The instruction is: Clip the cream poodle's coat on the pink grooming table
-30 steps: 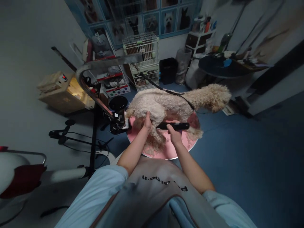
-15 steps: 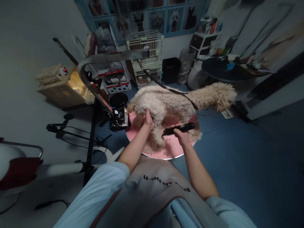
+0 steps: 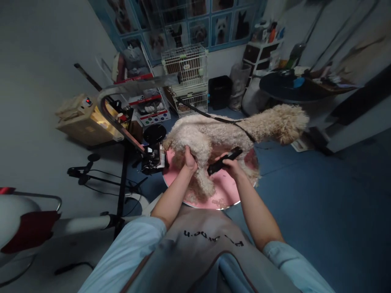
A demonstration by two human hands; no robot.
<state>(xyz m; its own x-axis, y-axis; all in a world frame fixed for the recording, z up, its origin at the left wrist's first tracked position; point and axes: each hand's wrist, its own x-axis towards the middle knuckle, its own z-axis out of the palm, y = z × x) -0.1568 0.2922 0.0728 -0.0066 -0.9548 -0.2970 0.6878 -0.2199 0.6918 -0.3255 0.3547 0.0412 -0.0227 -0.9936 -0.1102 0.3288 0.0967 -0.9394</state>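
Observation:
A curly cream-coloured dog stands on a round pink table, its head toward the right. My left hand grips the dog's near hind leg high up, thumb on the outside and the other fingers hidden behind the leg. In my right hand are black hair clippers, held at a slant with the lower left end close to the hind leg. Whether the blade touches the coat cannot be made out. A black leash runs over the dog's back to a loop round its neck. Loose fur lies on the table.
A curved metal grooming arm rises at the table's left, beside a black tool holder with a bottle. White wire cages and a black bin stand behind. A dark round table holds items at the back right.
The clippers have tilted more steeply, their upper end rising and shifting left along with my right hand. My left hand keeps its hold on the leg. The whole view has shifted slightly.

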